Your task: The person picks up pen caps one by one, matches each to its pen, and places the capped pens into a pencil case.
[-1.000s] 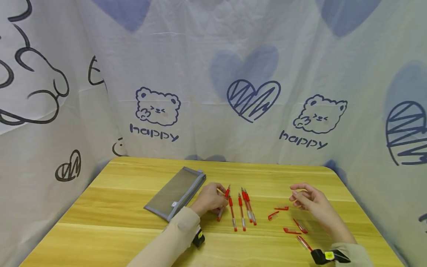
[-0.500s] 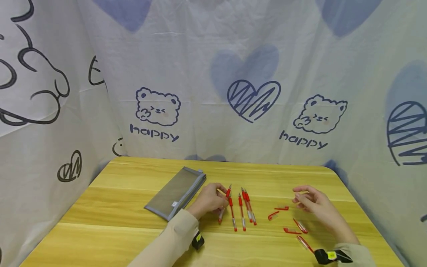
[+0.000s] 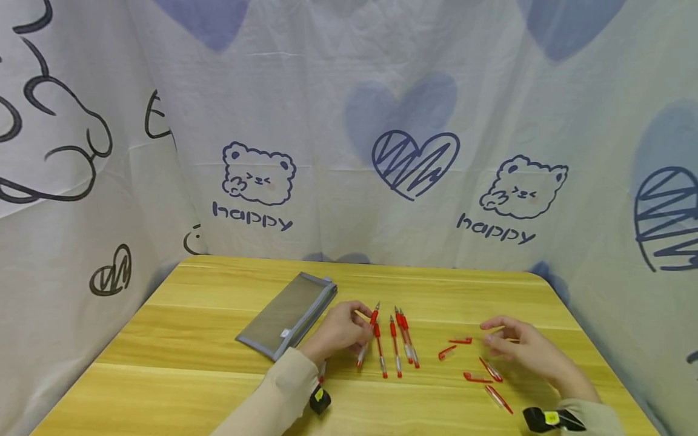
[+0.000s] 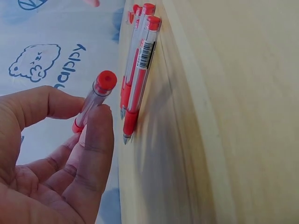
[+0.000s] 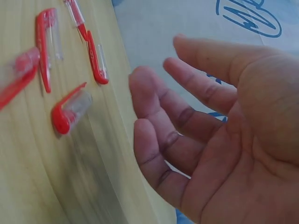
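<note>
In the head view my left hand [image 3: 339, 330] pinches an uncapped red gel pen [image 3: 374, 316], its metal tip pointing away from me. The left wrist view shows thumb and finger on the clear barrel of this pen [image 4: 95, 96], red end plug toward the camera. Just right of it, several more uncapped red pens [image 3: 394, 340] lie side by side on the table. My right hand [image 3: 523, 348] hovers over the right side, fingers loosely bent and holding nothing. Below and left of it lie several red pen caps [image 3: 477, 378], seen close in the right wrist view as clipped caps [image 5: 70, 109].
A grey mesh zip pouch [image 3: 289, 315] lies flat left of my left hand. Another pen's red end [image 3: 322, 372] peeks out beside my left sleeve. The wooden table [image 3: 163, 339] meets a printed cloth curtain [image 3: 338, 200] at its back and sides.
My right hand has drifted right and toward me. My left hand, still pinching the pen, has shifted only slightly, and the pen end by the left sleeve has come into sight.
</note>
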Tool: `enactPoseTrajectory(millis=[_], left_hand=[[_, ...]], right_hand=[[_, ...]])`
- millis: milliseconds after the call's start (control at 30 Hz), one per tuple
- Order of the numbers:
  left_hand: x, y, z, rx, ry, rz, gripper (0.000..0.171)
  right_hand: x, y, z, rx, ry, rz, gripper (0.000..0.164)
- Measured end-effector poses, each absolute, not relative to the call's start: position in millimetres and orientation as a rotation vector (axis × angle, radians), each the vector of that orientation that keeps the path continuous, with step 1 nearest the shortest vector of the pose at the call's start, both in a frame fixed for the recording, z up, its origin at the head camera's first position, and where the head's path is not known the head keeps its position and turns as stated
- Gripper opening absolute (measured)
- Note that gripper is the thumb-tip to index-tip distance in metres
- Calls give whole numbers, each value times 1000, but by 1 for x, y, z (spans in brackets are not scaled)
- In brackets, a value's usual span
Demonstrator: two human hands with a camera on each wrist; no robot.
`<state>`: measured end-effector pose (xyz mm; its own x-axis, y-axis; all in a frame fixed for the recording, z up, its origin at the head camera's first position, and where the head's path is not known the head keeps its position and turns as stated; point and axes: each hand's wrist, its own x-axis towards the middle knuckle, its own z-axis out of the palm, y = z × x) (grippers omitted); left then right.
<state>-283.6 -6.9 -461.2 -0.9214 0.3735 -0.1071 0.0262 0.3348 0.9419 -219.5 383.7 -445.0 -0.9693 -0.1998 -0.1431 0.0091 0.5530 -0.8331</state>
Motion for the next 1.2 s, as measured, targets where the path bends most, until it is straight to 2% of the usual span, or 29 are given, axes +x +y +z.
enactPoseTrajectory(millis=[967,1200], left_hand=[[-272,-28,-453,405,2163,1656,43],[-269,-36,-453,453,2159,1637,45]], right_hand=[[-210,408,-447,-169,2540,-1145,44],[-209,407,-448,-175,2499,-1162,36]])
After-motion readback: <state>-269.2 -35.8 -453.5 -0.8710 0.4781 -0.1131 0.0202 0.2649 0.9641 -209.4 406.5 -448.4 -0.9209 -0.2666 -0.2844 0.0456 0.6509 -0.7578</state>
